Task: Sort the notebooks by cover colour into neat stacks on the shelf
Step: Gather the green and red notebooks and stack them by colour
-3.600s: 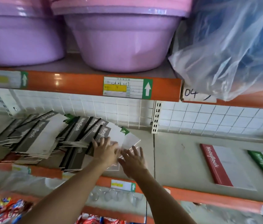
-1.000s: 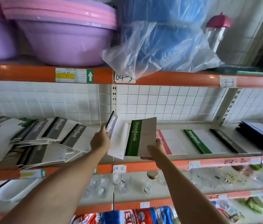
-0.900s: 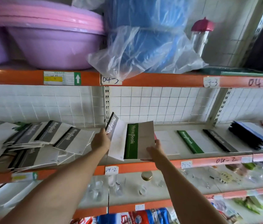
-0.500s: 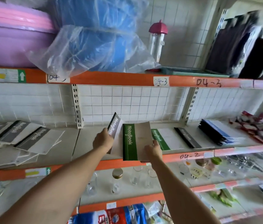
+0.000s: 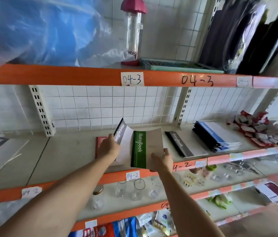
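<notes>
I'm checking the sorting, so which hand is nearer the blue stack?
Right. The right hand, holding the green notebook, is closer to the blue stack; the left hand is farther left, by the red notebook.

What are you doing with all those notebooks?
A person is sorting notebooks by colour on a shop shelf. The left hand holds a black notebook, tilted up, and the right hand holds a green notebook above the shelf. A red notebook lies flat behind the left hand. To the right lie another black notebook and a stack of blue notebooks. Neither held notebook is set down yet.
</notes>
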The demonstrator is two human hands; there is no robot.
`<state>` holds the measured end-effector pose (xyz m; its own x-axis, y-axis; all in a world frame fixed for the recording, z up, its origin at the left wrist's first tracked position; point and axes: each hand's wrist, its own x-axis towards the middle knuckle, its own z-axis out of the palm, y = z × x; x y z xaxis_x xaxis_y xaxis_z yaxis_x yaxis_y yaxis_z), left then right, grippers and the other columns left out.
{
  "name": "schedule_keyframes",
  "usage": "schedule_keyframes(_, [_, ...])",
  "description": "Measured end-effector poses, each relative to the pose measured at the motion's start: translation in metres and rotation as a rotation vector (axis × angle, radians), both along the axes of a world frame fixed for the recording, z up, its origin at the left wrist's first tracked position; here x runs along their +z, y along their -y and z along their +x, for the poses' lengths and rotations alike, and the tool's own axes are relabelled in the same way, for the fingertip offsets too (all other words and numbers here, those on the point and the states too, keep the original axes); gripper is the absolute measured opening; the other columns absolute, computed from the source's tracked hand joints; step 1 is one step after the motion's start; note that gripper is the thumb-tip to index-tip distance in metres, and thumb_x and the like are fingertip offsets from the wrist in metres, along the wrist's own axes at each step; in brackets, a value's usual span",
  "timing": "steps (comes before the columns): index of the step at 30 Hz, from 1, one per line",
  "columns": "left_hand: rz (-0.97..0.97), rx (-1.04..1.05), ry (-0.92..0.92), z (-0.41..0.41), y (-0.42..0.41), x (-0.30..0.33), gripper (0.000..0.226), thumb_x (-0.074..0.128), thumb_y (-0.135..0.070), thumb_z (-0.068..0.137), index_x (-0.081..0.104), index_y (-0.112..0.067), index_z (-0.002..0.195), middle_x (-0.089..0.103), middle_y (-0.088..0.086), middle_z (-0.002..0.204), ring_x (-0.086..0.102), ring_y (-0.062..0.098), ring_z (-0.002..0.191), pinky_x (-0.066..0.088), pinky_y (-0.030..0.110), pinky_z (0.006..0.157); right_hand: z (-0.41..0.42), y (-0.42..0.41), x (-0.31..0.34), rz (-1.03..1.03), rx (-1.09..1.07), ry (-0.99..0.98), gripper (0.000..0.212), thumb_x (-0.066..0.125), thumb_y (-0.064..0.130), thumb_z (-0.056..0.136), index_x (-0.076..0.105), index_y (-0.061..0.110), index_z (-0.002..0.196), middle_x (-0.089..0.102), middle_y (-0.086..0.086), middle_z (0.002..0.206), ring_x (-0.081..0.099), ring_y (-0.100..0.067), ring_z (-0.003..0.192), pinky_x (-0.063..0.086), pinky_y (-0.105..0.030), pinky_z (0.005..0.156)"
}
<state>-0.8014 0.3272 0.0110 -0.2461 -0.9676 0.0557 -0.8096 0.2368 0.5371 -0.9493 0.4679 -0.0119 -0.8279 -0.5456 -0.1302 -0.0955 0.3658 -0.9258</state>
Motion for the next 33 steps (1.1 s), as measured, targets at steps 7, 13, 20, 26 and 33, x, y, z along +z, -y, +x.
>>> schedule_keyframes(7, [0.027,0.130,-0.011,-0.032,0.035,-0.009,0.027,0.050,-0.013,0.093,0.052,-0.007,0.119,0.064,0.018,0.116,0.062,0.037,0.105,0.039,0.033,0.070,-0.078,0.030,-0.002,0.296,0.064,-0.279,0.037,0.062,0.022,0.082,0.051,0.016,0.116,0.068,-0.010,0.101,0.064,-0.031,0.085,0.053,-0.036,0.074])
schedule_keyframes(13, [0.057,0.184,-0.002,-0.046,0.064,-0.017,0.026,0.052,-0.015,0.091,0.054,-0.008,0.115,0.065,0.018,0.115,0.063,0.037,0.104,0.046,0.036,0.075,-0.103,0.067,-0.013,0.553,0.188,-0.392,0.044,0.058,0.030,0.084,0.045,0.012,0.122,0.062,-0.012,0.118,0.059,-0.031,0.102,0.051,-0.038,0.083])
schedule_keyframes(20, [0.048,0.162,0.017,-0.071,0.066,-0.011,0.027,0.054,-0.014,0.092,0.053,-0.007,0.118,0.065,0.016,0.114,0.064,0.036,0.099,0.045,0.035,0.068,-0.113,0.079,-0.014,0.818,0.198,-0.554,0.064,0.058,0.033,0.088,0.036,0.009,0.143,0.034,-0.017,0.147,0.033,-0.034,0.134,0.033,-0.043,0.108])
schedule_keyframes(26, [0.089,0.127,-0.006,-0.118,0.055,0.005,0.027,0.057,-0.016,0.091,0.054,-0.008,0.117,0.065,0.014,0.113,0.064,0.032,0.096,0.052,0.035,0.073,-0.123,0.104,-0.001,0.346,0.354,-0.087,0.032,0.050,0.036,0.097,0.053,0.004,0.097,0.062,-0.017,0.094,0.067,-0.033,0.082,0.057,-0.040,0.073])
schedule_keyframes(33, [0.199,0.027,-0.023,-0.196,0.026,0.012,0.026,0.054,-0.021,0.090,0.054,-0.011,0.114,0.064,0.010,0.112,0.063,0.031,0.100,0.049,0.032,0.075,-0.171,0.095,0.014,0.130,0.204,0.244,0.023,0.054,0.018,0.095,0.055,0.002,0.112,0.060,-0.010,0.096,0.059,-0.027,0.089,0.046,-0.025,0.064])
